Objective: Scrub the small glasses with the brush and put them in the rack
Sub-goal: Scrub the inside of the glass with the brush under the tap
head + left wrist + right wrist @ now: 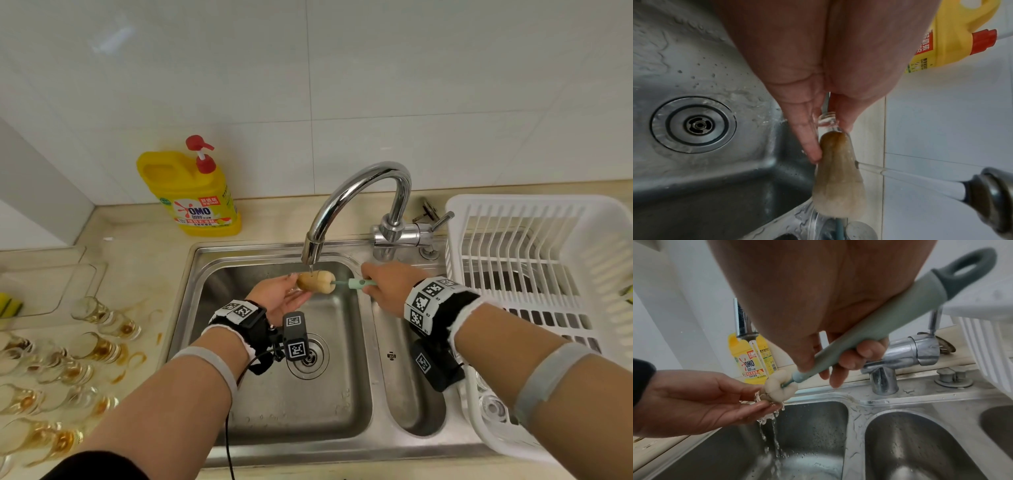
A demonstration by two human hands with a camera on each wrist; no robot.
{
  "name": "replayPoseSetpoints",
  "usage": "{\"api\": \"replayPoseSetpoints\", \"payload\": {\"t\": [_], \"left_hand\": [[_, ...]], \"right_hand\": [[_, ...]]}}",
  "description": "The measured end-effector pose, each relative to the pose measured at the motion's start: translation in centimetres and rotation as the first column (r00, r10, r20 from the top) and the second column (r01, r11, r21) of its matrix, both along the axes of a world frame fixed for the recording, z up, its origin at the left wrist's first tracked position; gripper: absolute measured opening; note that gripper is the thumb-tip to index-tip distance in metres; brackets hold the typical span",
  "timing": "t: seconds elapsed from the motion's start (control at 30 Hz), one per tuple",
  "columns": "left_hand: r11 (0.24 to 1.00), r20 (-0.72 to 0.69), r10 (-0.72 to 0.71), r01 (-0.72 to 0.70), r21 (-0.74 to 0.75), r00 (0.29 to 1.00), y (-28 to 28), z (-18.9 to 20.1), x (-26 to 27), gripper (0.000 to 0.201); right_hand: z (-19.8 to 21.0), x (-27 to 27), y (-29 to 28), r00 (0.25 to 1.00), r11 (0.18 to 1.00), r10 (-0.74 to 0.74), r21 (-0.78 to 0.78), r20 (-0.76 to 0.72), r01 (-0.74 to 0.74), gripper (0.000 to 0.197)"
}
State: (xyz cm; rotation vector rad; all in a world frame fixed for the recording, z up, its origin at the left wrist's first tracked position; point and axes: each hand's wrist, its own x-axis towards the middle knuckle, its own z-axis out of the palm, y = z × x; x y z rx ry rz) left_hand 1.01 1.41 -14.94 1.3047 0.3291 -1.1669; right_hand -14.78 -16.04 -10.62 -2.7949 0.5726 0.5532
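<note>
Over the left sink basin point(274, 404) my left hand point(294, 284) pinches a small clear glass point(827, 122) by its base, lying sideways between thumb and fingers point(810, 146). My right hand point(368, 284) grips the grey-green handle point(879, 324) of the brush point(356, 283). Its brown-stained sponge head point(317, 281) has its tip pushed into the glass's mouth. Water runs from the faucet point(363, 192) onto the sponge head point(780, 386) and spills off my left hand point(715, 397). In the head view the glass is mostly hidden by the fingers and sponge.
Several stained small glasses point(85, 346) lie on the counter at left, amid brown spills. A white rack point(534, 219) stands at right with clear glasses point(493, 407) in its near corner. A yellow detergent bottle point(191, 195) stands behind the sink. A narrow second basin point(411, 394) lies beside the rack.
</note>
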Motion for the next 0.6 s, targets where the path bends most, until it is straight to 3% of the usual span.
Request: {"api": "replayPoseSetpoints", "payload": {"t": [0.17, 0.33, 0.47, 0.6], "left_hand": [[1.0, 0.057, 0.001, -0.001, -0.006, 0.998, -0.1, 0.2, 0.0, 0.027], [0.993, 0.047, 0.101, -0.104, 0.056, 0.994, 0.5, -0.2, 0.7, 0.032], [0.995, 0.026, 0.079, -0.08, 0.052, 0.997, 0.8, -0.1, 0.7, 0.039], [0.999, 0.017, 0.04, -0.04, 0.018, 0.999, 0.2, 0.4, 0.1, 0.03]], "right_hand": [[-0.7, 0.2, -0.3, 0.998, 0.999, -0.048, 0.005, -0.047, 0.048, 0.029], [0.7, -0.5, -1.2, 0.999, 0.998, -0.012, -0.06, 0.044, 0.014, 0.015], [1.3, -0.9, -1.2, 0.997, 0.998, 0.017, -0.067, 0.076, -0.012, 0.013], [1.1, -0.1, -0.5, 0.999, 0.997, -0.018, -0.07, 0.026, 0.02, 0.02]]}}
